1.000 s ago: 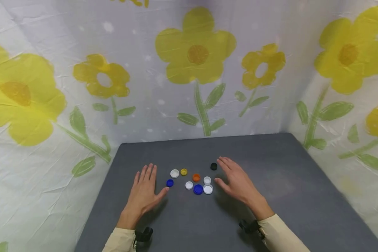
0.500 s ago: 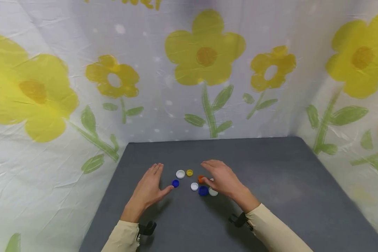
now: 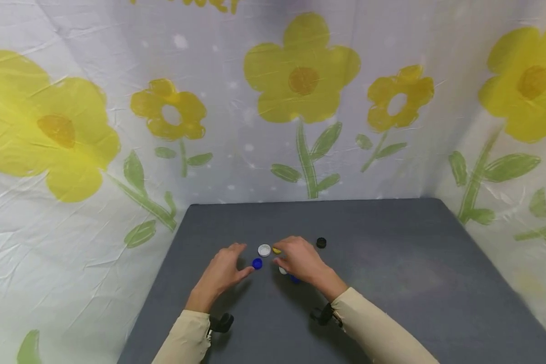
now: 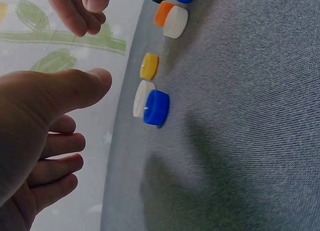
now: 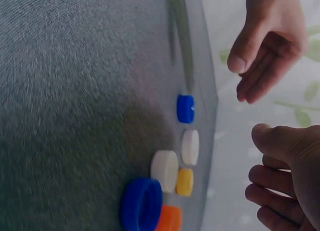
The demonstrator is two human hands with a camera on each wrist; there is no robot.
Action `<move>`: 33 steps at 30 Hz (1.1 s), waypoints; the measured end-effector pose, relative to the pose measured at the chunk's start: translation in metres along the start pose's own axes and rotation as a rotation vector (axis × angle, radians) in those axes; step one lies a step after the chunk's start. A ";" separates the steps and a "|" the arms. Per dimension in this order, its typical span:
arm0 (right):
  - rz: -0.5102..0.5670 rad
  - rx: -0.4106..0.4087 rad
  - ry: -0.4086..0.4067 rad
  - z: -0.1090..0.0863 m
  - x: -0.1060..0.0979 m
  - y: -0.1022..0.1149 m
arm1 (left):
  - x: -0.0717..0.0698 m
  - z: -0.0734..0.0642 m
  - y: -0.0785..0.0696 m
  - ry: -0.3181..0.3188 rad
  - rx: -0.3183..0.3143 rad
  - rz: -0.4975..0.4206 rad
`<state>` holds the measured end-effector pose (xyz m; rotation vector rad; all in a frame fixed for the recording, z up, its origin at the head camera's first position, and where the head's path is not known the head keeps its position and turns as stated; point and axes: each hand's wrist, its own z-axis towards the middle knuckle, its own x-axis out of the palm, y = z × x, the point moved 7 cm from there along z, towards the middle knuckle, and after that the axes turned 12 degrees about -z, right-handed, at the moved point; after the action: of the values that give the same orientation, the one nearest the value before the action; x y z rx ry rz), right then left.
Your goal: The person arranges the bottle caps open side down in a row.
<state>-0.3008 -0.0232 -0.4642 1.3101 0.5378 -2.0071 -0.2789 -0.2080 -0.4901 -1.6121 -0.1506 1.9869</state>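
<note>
Both hands hover above the table with nothing in them. My left hand (image 3: 220,275) is loosely bent, its thumb near a small blue bottle cap (image 3: 257,263) but apart from it. A white cap (image 3: 264,250) lies just behind that blue one. My right hand (image 3: 302,260) hangs over the middle of the caps, fingers loosely bent, partly covering a yellow cap (image 3: 276,250), another white cap (image 3: 282,271) and a larger blue cap (image 3: 294,279). Hidden from the head view, an orange cap (image 5: 170,219) appears in the right wrist view beside the larger blue cap.
A black cap (image 3: 321,242) lies on its own to the right of the group. The dark grey table (image 3: 405,283) reaches back to a white cloth (image 3: 236,167) printed with yellow flowers, which also hangs along both sides.
My right hand has swept left over the caps, uncovering the black one and covering the orange one. The left hand's fingers have bent more. The head view has shifted slightly; no cap has visibly moved.
</note>
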 end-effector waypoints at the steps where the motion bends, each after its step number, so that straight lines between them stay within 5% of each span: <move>1: -0.005 0.003 0.008 0.001 0.003 0.001 | 0.001 0.001 0.000 -0.005 0.011 -0.005; 20: -0.118 0.068 0.117 0.018 0.065 0.016 | 0.039 0.011 0.020 0.020 0.012 -0.027; 33: -0.163 0.070 0.092 0.021 0.079 0.021 | 0.050 0.012 0.024 -0.016 -0.019 -0.032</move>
<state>-0.3199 -0.0755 -0.5270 1.4472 0.6406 -2.1215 -0.3041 -0.2005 -0.5407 -1.5958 -0.2010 1.9798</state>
